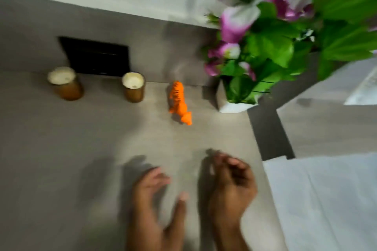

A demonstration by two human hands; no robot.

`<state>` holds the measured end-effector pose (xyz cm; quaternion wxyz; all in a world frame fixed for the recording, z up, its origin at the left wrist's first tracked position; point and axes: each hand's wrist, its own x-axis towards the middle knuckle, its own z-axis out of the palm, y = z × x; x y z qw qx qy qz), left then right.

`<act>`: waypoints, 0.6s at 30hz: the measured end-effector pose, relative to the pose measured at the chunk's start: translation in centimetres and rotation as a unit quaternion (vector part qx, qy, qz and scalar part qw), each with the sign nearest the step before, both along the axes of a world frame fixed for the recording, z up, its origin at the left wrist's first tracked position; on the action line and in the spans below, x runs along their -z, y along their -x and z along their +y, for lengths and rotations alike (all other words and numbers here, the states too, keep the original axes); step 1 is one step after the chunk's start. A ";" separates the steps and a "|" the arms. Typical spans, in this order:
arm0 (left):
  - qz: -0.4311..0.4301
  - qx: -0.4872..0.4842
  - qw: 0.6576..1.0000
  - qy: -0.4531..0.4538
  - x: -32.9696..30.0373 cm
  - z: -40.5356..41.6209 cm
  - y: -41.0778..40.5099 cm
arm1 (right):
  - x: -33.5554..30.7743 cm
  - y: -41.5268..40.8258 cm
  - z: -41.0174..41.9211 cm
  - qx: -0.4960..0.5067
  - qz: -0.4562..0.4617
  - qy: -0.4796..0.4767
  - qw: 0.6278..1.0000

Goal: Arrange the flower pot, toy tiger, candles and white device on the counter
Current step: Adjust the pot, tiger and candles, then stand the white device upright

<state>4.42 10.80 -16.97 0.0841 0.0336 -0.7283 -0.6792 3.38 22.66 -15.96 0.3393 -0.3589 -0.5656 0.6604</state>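
Here we saw, through heavy motion blur, a grey counter [81, 159] running along a pale wall. Our left hand [155, 195] hovered low over the near part of it, fingers spread and empty, thumb [180, 208] pointing away from us. Our right hand [232, 181] hung just beside it, fingers curled loosely inward; we could not tell whether anything lay inside that curl.

Toward the back edge stood the two candles, both upright in amber-brown holders: the left candle [65, 83] and the right candle [133, 87], well apart, with a black panel [95, 57] set in the wall between and behind them. Right of them the orange toy tiger [179, 103] stood on the counter, its body running from back to front. Near it, at the counter's right corner, sat the white flower pot [232, 106], filled with green leaves and purple-and-white flowers [234, 24]. A white sheet-like surface [326, 199] lay at the right. We could not make out the white device.
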 end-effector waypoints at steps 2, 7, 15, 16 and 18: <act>-0.001 0.120 0.993 0.003 -1.8 6.4 1.0 | 0.0 0.6 6.4 0.083 0.003 0.030 0.996; -0.005 0.092 0.993 0.070 -1.3 15.7 10.4 | 0.0 5.7 12.1 0.021 -0.043 -0.031 0.998; 0.026 0.106 0.987 0.114 -0.3 16.8 14.8 | 1.0 9.9 13.9 -0.081 0.006 0.044 0.996; 0.033 0.104 0.987 0.121 0.2 17.0 14.9 | 1.5 10.1 13.9 -0.087 0.006 0.045 0.995; 0.039 0.099 0.988 0.111 0.5 17.5 15.1 | 1.6 9.9 14.0 -0.086 0.000 0.028 0.996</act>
